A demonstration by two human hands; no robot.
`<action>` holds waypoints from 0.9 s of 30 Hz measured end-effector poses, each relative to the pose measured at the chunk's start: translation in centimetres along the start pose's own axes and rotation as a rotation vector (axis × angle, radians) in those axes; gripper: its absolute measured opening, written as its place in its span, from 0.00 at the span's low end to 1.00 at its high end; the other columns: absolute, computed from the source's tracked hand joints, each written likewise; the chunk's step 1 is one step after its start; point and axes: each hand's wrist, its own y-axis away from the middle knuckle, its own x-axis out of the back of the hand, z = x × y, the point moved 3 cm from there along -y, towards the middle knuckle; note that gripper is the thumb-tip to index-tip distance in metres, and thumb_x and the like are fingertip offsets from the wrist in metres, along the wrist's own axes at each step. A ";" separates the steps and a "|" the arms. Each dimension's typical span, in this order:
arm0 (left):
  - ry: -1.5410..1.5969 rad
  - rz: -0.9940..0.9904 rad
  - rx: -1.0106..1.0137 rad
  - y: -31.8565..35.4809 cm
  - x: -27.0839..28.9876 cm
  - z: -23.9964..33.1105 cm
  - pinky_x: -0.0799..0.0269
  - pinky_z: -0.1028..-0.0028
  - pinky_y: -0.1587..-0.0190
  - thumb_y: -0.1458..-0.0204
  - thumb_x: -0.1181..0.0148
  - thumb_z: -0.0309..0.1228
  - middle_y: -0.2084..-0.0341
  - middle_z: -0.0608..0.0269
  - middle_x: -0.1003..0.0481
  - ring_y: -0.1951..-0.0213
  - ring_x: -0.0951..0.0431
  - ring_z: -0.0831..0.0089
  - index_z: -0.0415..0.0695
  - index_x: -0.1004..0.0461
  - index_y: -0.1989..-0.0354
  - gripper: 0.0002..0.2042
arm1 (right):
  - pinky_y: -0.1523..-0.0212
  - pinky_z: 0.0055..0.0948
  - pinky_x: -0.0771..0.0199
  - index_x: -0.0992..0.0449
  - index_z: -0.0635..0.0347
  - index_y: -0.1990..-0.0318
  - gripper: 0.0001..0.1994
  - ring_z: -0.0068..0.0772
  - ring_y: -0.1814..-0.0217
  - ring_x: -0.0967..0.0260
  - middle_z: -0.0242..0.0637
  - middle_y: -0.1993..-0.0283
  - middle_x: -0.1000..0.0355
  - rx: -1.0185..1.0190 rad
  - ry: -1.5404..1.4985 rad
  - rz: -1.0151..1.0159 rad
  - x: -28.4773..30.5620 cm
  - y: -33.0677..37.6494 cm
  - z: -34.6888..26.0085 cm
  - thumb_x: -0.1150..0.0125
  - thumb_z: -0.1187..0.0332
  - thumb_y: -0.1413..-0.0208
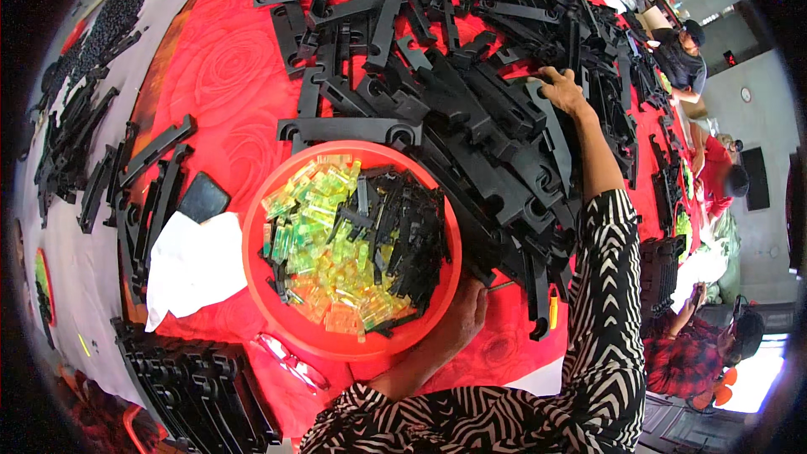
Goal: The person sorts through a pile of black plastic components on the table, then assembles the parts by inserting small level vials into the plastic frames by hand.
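Observation:
My right hand (561,91) reaches out over a big heap of long black plastic bars (471,109). Its fingers are bent around the upper end of one black plastic bar (551,139). Close to the right rim of a round red basin (261,319), my left hand (464,315) is low down with curled fingers. The heap's lower edge partly hides those fingers, so what they hold does not show. Inside the basin are small clear yellow-green plastic pieces (324,235), orange ones (345,317) and small black parts (408,227).
White paper (197,265) and a dark flat pad (203,197) lie left of the basin. Below it are glasses (290,361) and stacked black bars (189,378). A yellow stick (553,311) lies at the right. Other people (681,59) sit along the right side.

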 end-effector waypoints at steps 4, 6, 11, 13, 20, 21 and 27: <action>0.053 0.054 0.002 1.1 -1.3 -1.7 0.36 0.61 0.77 0.51 0.49 0.29 0.82 0.52 0.31 0.78 0.28 0.55 0.44 0.35 0.71 0.04 | 0.42 0.49 0.51 0.40 0.40 0.44 0.30 0.58 0.41 0.49 0.49 0.42 0.49 0.092 -0.155 -0.020 -0.9 1.9 -0.3 0.49 0.43 0.55; 0.002 0.101 0.022 0.6 -0.7 -1.4 0.35 0.61 0.74 0.53 0.49 0.27 0.81 0.52 0.34 0.75 0.30 0.54 0.43 0.37 0.73 0.04 | 0.40 0.48 0.54 0.41 0.43 0.43 0.31 0.58 0.40 0.51 0.49 0.41 0.51 0.048 -0.143 -0.054 -1.0 4.4 -1.8 0.48 0.44 0.54; 0.002 0.079 -0.126 0.0 -2.0 0.1 0.34 0.60 0.74 0.53 0.52 0.26 0.82 0.50 0.32 0.75 0.30 0.53 0.40 0.37 0.75 0.03 | 0.42 0.51 0.49 0.46 0.45 0.41 0.31 0.59 0.40 0.51 0.49 0.41 0.49 0.094 -0.254 0.031 -0.6 7.9 3.2 0.48 0.48 0.53; -0.041 0.086 -0.043 0.3 -0.5 -0.8 0.33 0.60 0.73 0.54 0.51 0.25 0.81 0.49 0.31 0.75 0.29 0.52 0.39 0.37 0.75 0.04 | 0.47 0.55 0.46 0.43 0.46 0.43 0.26 0.60 0.42 0.47 0.45 0.42 0.45 0.011 -0.037 -0.002 1.0 12.8 -2.7 0.50 0.54 0.51; -0.067 -0.002 -0.095 2.1 1.2 -1.0 0.33 0.61 0.71 0.55 0.47 0.28 0.77 0.51 0.28 0.72 0.27 0.55 0.40 0.34 0.71 0.06 | 0.61 0.44 0.40 0.35 0.57 0.56 0.17 0.48 0.58 0.38 0.44 0.58 0.37 0.325 -0.131 0.930 6.5 24.3 -7.8 0.47 0.66 0.56; -0.099 -0.009 -0.101 2.7 1.5 -0.6 0.33 0.63 0.71 0.55 0.46 0.28 0.77 0.52 0.28 0.73 0.26 0.56 0.40 0.34 0.71 0.06 | 0.61 0.41 0.40 0.34 0.59 0.58 0.15 0.47 0.59 0.38 0.44 0.59 0.36 0.367 -0.307 1.031 7.8 27.2 -8.5 0.47 0.68 0.55; 0.065 -0.076 -0.103 9.8 5.1 3.8 0.33 0.63 0.71 0.57 0.46 0.26 0.77 0.49 0.29 0.72 0.27 0.53 0.38 0.33 0.70 0.06 | 0.66 0.32 0.32 0.28 0.64 0.64 0.09 0.43 0.67 0.32 0.45 0.64 0.31 0.576 -0.863 1.191 5.3 46.3 -14.0 0.50 0.79 0.55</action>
